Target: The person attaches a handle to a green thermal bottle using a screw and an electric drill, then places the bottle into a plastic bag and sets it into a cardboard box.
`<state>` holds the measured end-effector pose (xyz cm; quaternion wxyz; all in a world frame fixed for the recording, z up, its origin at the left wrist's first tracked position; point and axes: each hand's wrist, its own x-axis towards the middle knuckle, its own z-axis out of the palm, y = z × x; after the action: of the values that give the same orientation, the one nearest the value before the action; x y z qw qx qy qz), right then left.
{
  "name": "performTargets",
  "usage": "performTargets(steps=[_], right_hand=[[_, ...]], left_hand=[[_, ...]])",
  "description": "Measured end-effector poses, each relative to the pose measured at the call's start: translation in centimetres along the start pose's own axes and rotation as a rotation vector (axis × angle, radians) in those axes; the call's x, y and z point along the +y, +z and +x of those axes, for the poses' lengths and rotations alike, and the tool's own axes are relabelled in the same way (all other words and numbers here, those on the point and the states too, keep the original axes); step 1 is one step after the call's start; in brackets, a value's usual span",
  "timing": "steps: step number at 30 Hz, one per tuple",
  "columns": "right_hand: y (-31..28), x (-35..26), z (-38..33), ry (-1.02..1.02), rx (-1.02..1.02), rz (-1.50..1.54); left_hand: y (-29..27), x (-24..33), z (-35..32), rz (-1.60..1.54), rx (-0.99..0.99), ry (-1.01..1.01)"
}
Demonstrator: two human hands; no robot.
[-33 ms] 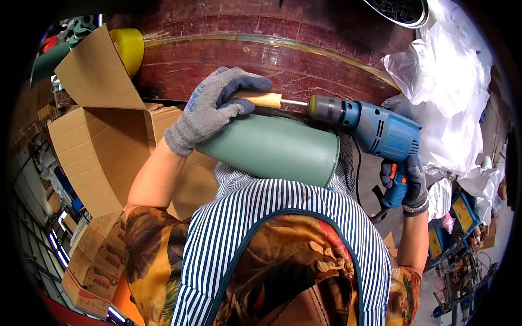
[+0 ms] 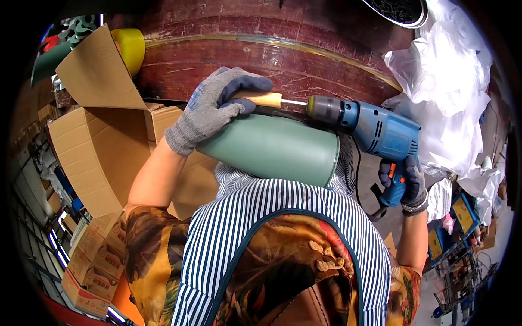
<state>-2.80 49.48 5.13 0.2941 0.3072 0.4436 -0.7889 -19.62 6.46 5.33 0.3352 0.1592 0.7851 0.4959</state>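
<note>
My left hand (image 2: 209, 108), in a grey knit glove with dark blue palm, is closed around a pale yellow wooden handle (image 2: 266, 100). The same hand rests against the top of a green cylinder (image 2: 272, 149) lying sideways across my lap. A thin metal rod (image 2: 293, 102) runs from the handle's end into the chuck of a blue power drill (image 2: 389, 130). My right hand (image 2: 416, 185), gloved alike, wraps the drill's grip, its fingers around the front by the orange trigger. What lies inside my left palm is partly hidden.
A dark red scratched tabletop (image 2: 244, 60) stands ahead, with a metal-rimmed container (image 2: 416, 23) of small dark pieces at its far right. White plastic sheeting (image 2: 440, 98) hangs right. An open cardboard box (image 2: 81, 157) stands left, near a yellow roll (image 2: 131, 51). The drill's black cord (image 2: 358, 168) hangs down.
</note>
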Motion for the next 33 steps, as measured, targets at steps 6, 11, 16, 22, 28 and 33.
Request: performTargets(steps=[6, 11, 16, 22, 28, 33], right_hand=[[0.1, -0.2, 1.1, -0.17, -0.017, -0.194], [-3.3, 2.6, -1.9, -0.19, 0.036, -0.015], [1.7, 2.4, -1.2, -0.202, -0.026, 0.054], [9.4, 1.2, 4.5, -0.678, 0.703, -1.241], [10.1, -4.2, 0.5, -0.833, 0.773, -1.699], [2.7, -13.7, -0.3, -1.213, 1.055, -2.005]], left_hand=[[0.7, 0.6, -0.7, 0.182, 0.083, 0.09], [2.7, 0.5, -3.7, 0.807, 0.254, 0.172], [3.8, 0.5, -9.3, 0.588, 0.216, -0.023], [3.8, 14.4, -8.2, 1.335, 0.141, 0.41], [15.6, 11.8, -1.8, 1.167, -0.274, 0.393], [17.2, 14.0, 0.2, 1.705, -0.44, 0.807]])
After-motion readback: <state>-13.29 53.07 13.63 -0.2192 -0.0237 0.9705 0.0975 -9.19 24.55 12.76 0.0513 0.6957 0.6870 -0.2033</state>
